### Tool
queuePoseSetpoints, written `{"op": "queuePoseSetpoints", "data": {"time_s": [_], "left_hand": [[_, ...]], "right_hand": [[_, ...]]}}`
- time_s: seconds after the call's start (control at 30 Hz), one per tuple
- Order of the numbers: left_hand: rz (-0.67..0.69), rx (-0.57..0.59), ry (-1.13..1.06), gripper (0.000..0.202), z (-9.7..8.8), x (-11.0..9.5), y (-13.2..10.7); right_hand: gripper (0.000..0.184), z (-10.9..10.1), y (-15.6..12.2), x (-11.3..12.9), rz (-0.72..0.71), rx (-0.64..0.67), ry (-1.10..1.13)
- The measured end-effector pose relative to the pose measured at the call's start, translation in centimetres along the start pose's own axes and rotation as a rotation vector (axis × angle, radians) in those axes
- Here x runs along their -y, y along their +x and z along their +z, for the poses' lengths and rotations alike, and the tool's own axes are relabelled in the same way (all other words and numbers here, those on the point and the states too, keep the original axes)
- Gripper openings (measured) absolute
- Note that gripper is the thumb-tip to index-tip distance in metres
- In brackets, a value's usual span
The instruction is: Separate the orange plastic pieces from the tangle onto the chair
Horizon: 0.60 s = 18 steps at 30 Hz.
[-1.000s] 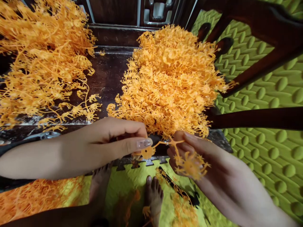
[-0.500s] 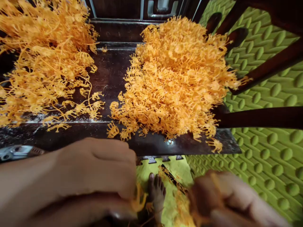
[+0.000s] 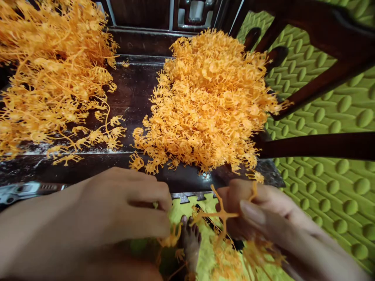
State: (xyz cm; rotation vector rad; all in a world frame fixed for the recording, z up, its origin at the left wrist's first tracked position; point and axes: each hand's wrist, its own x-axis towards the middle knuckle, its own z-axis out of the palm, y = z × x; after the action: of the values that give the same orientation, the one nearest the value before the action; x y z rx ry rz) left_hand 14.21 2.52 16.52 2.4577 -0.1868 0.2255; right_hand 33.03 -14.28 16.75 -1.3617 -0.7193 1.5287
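Observation:
My left hand (image 3: 129,207) is closed, its fingers curled round a small orange plastic piece (image 3: 171,240) that hangs below the thumb. My right hand (image 3: 263,218) pinches an orange plastic sprue (image 3: 222,216), a thin branched stem with more orange pieces dangling under the palm. Both hands hover over the front edge of a dark wooden table (image 3: 134,93). A large heap of small loose orange pieces (image 3: 208,97) lies just beyond my hands. A tangled pile of orange sprues (image 3: 49,74) fills the table's left side.
A green embossed foam mat (image 3: 328,183) covers the floor at right. Dark wooden chair rails (image 3: 319,144) cross over it. Bare feet (image 3: 190,238) rest on a yellow-green mat with scattered orange pieces. A metal tool (image 3: 20,189) lies at the table's left front edge.
The hands dropped low and blurred half a second ago, then rose again. The right hand now holds the sprue upright in a pinch; the left hand has a small piece under its thumb.

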Motion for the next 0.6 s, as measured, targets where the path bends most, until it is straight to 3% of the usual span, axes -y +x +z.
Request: {"op": "queuePoseSetpoints", "data": {"time_s": [0.1, 0.43, 0.5, 0.6], "left_hand": [[0.035, 0.123, -0.060, 0.015, -0.6, 0.4, 0.2], [0.040, 0.144, -0.129, 0.010, 0.4, 0.5, 1.3], [-0.007, 0.100, -0.187, 0.011, 0.4, 0.4, 1.5], [-0.055, -0.119, -0.241, 0.018, 0.6, 0.0, 1.6]], "right_hand": [[0.033, 0.3, 0.6, 0.5, -0.046, 0.012, 0.052], [0.028, 1.2, 2.4, 1.3, -0.263, -0.035, 0.093], [0.027, 1.5, 2.5, 1.4, -0.310, -0.042, 0.098], [0.025, 2.1, 2.8, 1.6, -0.364, -0.044, 0.104]]}}
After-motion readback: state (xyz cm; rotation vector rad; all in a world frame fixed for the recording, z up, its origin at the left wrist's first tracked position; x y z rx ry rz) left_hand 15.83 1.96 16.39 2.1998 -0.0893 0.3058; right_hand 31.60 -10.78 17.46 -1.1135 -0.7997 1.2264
